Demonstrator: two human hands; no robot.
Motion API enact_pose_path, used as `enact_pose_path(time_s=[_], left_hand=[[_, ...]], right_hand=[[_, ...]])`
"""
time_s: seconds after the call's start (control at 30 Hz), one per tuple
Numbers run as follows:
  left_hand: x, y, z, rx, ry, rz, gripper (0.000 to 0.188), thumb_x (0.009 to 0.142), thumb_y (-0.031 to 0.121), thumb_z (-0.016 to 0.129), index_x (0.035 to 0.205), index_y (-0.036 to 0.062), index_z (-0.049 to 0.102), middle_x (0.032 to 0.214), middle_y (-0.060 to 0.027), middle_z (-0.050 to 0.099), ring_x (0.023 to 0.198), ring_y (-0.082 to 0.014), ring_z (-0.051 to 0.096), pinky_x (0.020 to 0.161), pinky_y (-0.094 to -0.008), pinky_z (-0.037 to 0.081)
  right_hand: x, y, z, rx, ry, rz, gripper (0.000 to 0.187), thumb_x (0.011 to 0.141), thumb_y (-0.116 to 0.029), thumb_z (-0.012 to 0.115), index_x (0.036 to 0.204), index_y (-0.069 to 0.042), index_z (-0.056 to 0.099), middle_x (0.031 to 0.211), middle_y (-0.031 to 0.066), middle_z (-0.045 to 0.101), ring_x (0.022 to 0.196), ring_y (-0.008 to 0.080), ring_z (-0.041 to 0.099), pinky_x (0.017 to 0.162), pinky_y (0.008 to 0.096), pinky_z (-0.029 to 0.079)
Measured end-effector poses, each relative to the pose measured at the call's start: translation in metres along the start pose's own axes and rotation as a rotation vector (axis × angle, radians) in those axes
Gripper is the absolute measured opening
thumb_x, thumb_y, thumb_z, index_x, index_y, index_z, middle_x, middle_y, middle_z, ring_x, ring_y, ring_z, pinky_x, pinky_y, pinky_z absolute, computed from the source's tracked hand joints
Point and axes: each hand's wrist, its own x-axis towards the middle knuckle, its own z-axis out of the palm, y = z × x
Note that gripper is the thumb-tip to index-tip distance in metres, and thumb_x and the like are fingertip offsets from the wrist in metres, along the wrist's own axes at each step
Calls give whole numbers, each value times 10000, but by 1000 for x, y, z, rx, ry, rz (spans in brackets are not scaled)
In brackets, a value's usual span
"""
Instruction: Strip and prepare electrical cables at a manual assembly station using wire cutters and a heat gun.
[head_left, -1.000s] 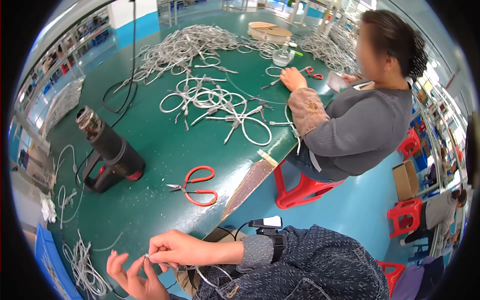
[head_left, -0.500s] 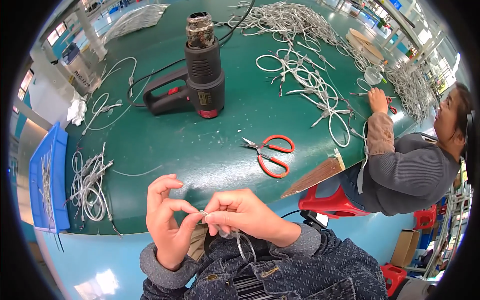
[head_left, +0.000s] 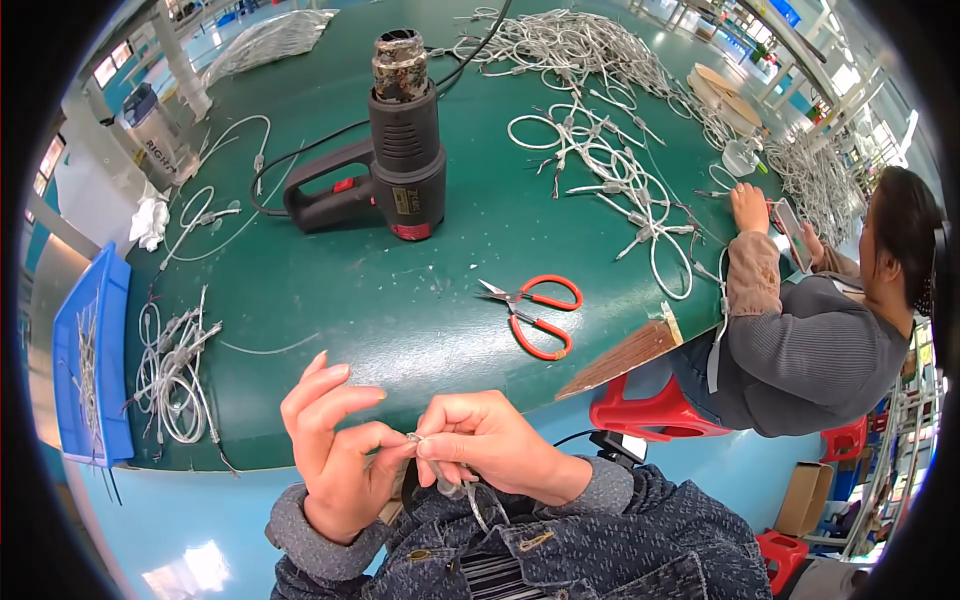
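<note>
Close to my body, at the table's near edge, both hands meet at the tip of a whitish, see-through cable (head_left: 487, 508). My left hand (head_left: 340, 452) pinches the tip between thumb and forefinger, its other fingers raised and spread. My right hand (head_left: 495, 447) is closed around the cable just beside that tip, and the rest loops down in front of my jacket. What exactly sits between the fingertips is too small to make out. Beyond my right hand, a pair of red-handled scissors (head_left: 513, 298) lies on the table with its blades slightly apart.
A black heat gun (head_left: 408, 160) stands nozzle up on the green table (head_left: 470, 225). At left are a blue tray (head_left: 122, 400) and a cable bundle (head_left: 175, 375). More cables (head_left: 590, 45) heap at the back. A co-worker (head_left: 815, 340) sits at right, holding a flat phone-like object (head_left: 793, 235).
My left hand's free fingers have lifted and spread, while both hands keep their pinch. The co-worker's head has turned away, and a flat phone-like object now shows in their hand.
</note>
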Motion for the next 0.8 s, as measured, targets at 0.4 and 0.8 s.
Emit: enact_pose_path(time_s=[0.4, 0.8], left_hand=[[1, -1, 3, 75, -15, 48, 199, 707, 196, 744, 690, 90, 577, 987, -65, 579, 1060, -291, 503, 951, -542, 411], [18, 0, 10, -85, 117, -1, 258, 590, 116, 792, 820, 116, 675, 973, -44, 599, 1020, -294, 522, 914, -494, 438]], right_hand=[[-2, 3, -1, -106, 87, -47, 72, 908, -59, 555, 880, 2, 579, 743, 106, 646, 563, 56, 545, 475, 173, 395], [-1, -23, 4, -384, 275, -259, 48, 840, 44, 543, 856, 35, 587, 755, 124, 642, 578, 102, 565, 492, 196, 400]])
